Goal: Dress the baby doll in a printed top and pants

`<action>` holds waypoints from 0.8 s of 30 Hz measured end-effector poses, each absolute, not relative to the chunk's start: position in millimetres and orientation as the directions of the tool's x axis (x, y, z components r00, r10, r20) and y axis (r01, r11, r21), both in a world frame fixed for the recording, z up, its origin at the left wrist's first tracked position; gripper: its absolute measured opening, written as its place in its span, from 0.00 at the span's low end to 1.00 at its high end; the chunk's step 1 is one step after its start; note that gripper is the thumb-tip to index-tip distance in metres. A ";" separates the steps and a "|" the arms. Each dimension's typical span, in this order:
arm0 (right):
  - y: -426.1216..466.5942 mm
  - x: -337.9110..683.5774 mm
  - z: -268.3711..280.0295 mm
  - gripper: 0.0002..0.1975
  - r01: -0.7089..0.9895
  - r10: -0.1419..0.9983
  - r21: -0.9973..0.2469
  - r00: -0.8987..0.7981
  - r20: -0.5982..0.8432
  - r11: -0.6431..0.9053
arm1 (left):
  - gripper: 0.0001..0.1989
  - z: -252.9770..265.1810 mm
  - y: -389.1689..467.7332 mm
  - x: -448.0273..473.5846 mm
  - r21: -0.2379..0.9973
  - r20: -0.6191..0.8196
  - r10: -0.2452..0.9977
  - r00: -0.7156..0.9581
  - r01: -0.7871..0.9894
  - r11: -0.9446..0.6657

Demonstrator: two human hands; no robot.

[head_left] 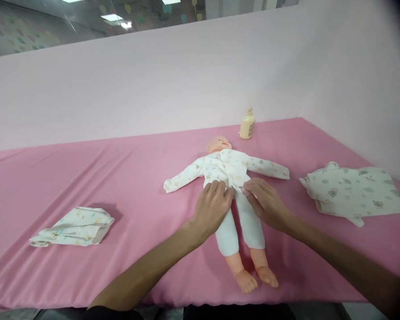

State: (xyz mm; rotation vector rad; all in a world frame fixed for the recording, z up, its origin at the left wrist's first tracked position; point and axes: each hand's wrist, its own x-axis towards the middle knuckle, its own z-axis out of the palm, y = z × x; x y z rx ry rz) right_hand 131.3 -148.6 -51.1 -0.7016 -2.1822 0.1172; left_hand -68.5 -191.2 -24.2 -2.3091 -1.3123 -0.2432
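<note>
A baby doll (220, 143) lies on its back, head away from me, bare feet toward me. It wears a white printed baby shirt (235, 163) with long sleeves spread to both sides, and plain white pants (227, 238). My left hand (214, 202) is closed at the shirt's lower edge, on the left of the doll's waist. Opposite it, my right hand (264, 200) pinches the same edge near the middle. The fingertips are close together, and the exact bit of cloth in them is partly hidden.
A folded printed garment (76, 226) lies at left. Another white printed garment (356, 191) lies at right. A cream pump bottle (247, 126) stands behind the doll by the white wall (153, 84). Pink cloth (146, 258) covers the table, wrinkled at left.
</note>
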 end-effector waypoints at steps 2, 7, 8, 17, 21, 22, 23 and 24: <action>-151.2 133.0 -48.3 0.07 0.401 0.482 -0.275 -0.641 0.598 0.874 | 0.13 -20.4 -194.4 -70.0 -0.347 0.364 0.718 0.593 0.802 -0.487; -134.0 135.6 -25.8 0.10 0.421 0.508 -0.286 -0.685 0.522 0.861 | 0.13 4.0 -190.3 -86.1 -0.045 0.206 0.736 0.645 0.758 -0.651; -124.2 133.5 -20.1 0.11 0.452 0.559 -0.330 -0.633 0.536 0.829 | 0.12 10.7 -183.7 -92.0 0.107 0.166 0.742 0.649 0.736 -0.668; -4.7 85.5 -13.4 0.18 0.668 0.849 -0.524 -0.438 0.297 0.528 | 0.20 1.0 -60.3 -127.5 0.496 0.223 0.961 0.160 0.831 -0.254; 11.9 76.3 -17.9 0.17 0.638 0.790 -0.472 -0.542 0.285 0.608 | 0.15 -9.3 -38.8 -124.4 0.462 0.185 0.960 0.212 0.843 -0.275; 13.3 75.6 -18.4 0.16 0.628 0.775 -0.461 -0.562 0.289 0.627 | 0.14 -8.9 -37.0 -123.2 0.445 0.187 0.958 0.219 0.850 -0.281; 14.2 75.4 -18.7 0.14 0.620 0.764 -0.454 -0.574 0.293 0.640 | 0.13 -7.7 -35.7 -122.1 0.424 0.187 0.956 0.226 0.860 -0.285; 14.9 75.3 -18.9 0.12 0.616 0.760 -0.453 -0.579 0.295 0.645 | 0.12 -5.9 -34.6 -121.2 0.397 0.183 0.954 0.237 0.870 -0.292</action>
